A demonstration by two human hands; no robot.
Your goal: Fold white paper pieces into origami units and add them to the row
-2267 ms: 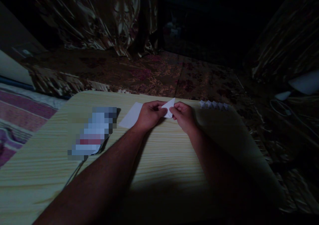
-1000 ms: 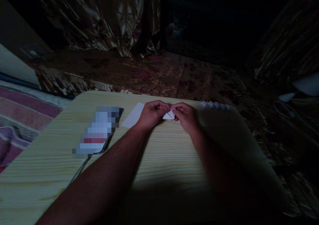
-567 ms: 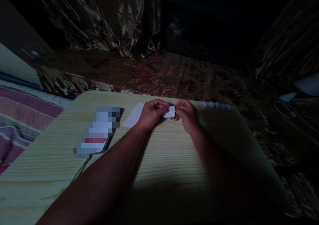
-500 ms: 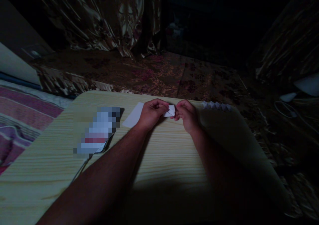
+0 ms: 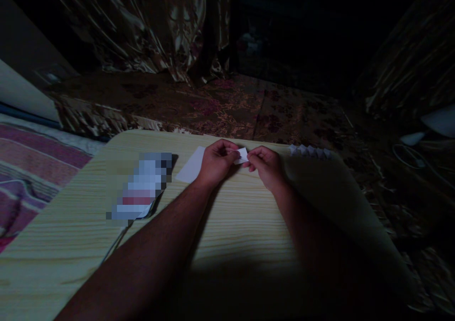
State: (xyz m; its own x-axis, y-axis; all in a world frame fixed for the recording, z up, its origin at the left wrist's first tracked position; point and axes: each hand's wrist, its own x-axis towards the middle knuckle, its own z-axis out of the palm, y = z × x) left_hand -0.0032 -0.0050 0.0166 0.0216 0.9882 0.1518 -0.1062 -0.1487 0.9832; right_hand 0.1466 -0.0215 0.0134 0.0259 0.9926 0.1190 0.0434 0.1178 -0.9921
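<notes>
Between my two hands, just above the far part of the table, is a small folded piece of white paper [image 5: 242,154]. My left hand [image 5: 217,161] pinches its left side with thumb and fingers. My right hand [image 5: 265,163] is closed on its right edge, thumb and fingertips together. Partly behind my left hand lies a flat white sheet of paper [image 5: 191,166]. Right of my right hand, a row of several small folded paper pieces [image 5: 310,151] stands along the far edge. Fingers hide parts of the held paper.
A blurred-out phone-like device [image 5: 140,186] with a cable [image 5: 114,245] lies left on the pale wooden table [image 5: 245,226]. Beyond the far edge is a patterned cloth [image 5: 213,105] below curtains [image 5: 177,27]. Striped bedding [image 5: 28,155] is at left, a white lamp-like object [image 5: 439,122] at right.
The paper's pointed top was folded down, making it a smaller, squarish piece. My right hand came off its edge briefly and now grips it again; the paper has tilted slightly.
</notes>
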